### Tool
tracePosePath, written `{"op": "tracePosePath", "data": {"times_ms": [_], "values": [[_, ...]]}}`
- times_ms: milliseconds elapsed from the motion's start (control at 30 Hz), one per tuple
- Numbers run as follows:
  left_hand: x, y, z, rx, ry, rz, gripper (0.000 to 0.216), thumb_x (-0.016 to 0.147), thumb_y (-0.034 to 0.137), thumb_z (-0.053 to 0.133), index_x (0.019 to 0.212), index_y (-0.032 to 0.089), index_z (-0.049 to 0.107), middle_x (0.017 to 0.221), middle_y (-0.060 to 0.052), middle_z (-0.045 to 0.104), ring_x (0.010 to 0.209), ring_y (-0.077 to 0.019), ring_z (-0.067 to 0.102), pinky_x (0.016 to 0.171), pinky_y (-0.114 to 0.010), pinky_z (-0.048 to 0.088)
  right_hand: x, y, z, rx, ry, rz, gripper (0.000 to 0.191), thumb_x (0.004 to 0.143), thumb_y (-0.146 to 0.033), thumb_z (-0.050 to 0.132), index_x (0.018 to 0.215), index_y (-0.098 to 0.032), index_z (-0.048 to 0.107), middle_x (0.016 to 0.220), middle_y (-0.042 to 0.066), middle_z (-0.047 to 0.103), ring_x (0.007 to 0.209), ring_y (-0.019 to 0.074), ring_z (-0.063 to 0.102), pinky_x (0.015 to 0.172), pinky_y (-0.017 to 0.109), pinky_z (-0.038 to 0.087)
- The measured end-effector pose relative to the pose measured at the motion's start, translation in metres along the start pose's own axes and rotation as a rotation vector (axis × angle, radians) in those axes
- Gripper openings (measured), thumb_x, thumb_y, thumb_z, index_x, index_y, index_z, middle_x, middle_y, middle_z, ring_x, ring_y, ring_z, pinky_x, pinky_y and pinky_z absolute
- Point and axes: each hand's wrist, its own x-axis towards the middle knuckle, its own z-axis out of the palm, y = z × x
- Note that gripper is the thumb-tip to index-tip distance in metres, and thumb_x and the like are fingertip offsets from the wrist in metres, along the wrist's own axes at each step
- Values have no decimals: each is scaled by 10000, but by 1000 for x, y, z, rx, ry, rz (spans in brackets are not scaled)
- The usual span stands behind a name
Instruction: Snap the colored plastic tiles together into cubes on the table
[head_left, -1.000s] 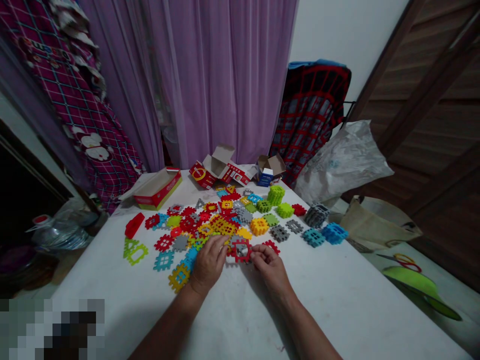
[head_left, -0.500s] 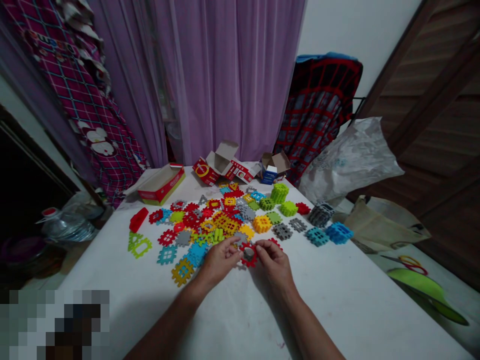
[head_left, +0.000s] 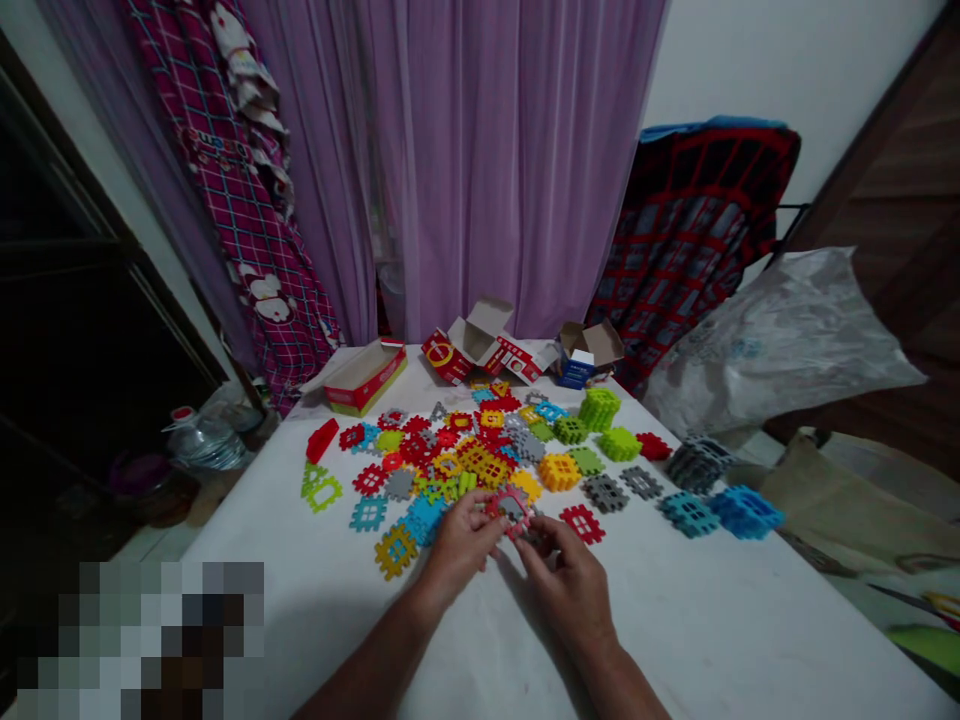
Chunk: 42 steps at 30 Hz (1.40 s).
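Both my hands meet at the near edge of a pile of coloured waffle blocks [head_left: 465,455] on a white table [head_left: 720,620]. My left hand [head_left: 461,545] and my right hand [head_left: 570,580] pinch a red block with a grey piece set in it [head_left: 511,505], held just above the table. A loose red block [head_left: 581,522] lies right beside my right hand. Blue and yellow blocks [head_left: 405,535] lie left of my left hand.
Built cubes stand to the right: green [head_left: 600,408], grey [head_left: 694,462], blue [head_left: 746,510]. Open cardboard boxes [head_left: 480,350] and a red tray box [head_left: 366,375] sit at the far edge. A plastic bag [head_left: 780,340] and a draped chair [head_left: 697,220] stand on the right.
The view has swung to the left. Both hands have kept hold of the red and grey block and turned it a little between the fingers; my right hand sits lower.
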Motion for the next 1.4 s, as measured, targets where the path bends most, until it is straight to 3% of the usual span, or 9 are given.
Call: {"op": "tracePosePath", "data": {"times_ms": [400, 600, 700, 867, 1033, 1400], "values": [[-1, -15, 9, -67, 60, -19, 630, 625, 443, 735, 1152, 140, 567, 710, 26, 660, 429, -56, 511, 338, -157, 285, -7, 8, -2, -140, -15, -67, 364, 793, -503, 613, 974, -198, 697, 787, 50, 709, 593, 145, 614, 557, 242, 491], [-4, -20, 12, -55, -1, 26, 631, 667, 488, 719, 1180, 150, 579, 763, -2, 681, 462, -64, 531, 346, -151, 308, -7, 7, -2, -199, -9, -23, 374, 759, -520, 613, 925, -196, 696, 778, 45, 707, 560, 133, 593, 542, 241, 467], [-6, -19, 8, 5, 31, 117, 586, 727, 496, 667, 1200, 161, 578, 820, -24, 694, 486, -75, 552, 374, -165, 364, -4, 10, -15, -221, 42, 49, 421, 739, -564, 603, 923, -197, 700, 752, 42, 698, 558, 142, 584, 546, 256, 458], [-6, -18, -12, 130, 210, 324, 420, 827, 468, 569, 1130, 181, 615, 762, 1, 666, 525, -82, 579, 498, -192, 468, 8, 36, -56, -330, 196, 306, 543, 712, -655, 558, 940, -186, 709, 732, 56, 692, 602, 186, 601, 543, 290, 431], [-2, -19, -25, 153, 272, 410, 402, 851, 481, 548, 1117, 189, 616, 722, 7, 663, 528, -95, 595, 518, -206, 486, 13, 53, -68, -443, 109, 428, 470, 684, -603, 580, 925, -225, 725, 700, 32, 693, 622, 209, 621, 529, 288, 394], [-2, -22, -28, 198, 289, 447, 369, 861, 450, 533, 1102, 186, 623, 707, 6, 675, 528, -103, 611, 531, -214, 492, 10, 37, -60, -613, -40, 473, 453, 739, -603, 560, 979, -250, 710, 845, 52, 723, 744, 242, 656, 570, 298, 398]]}}
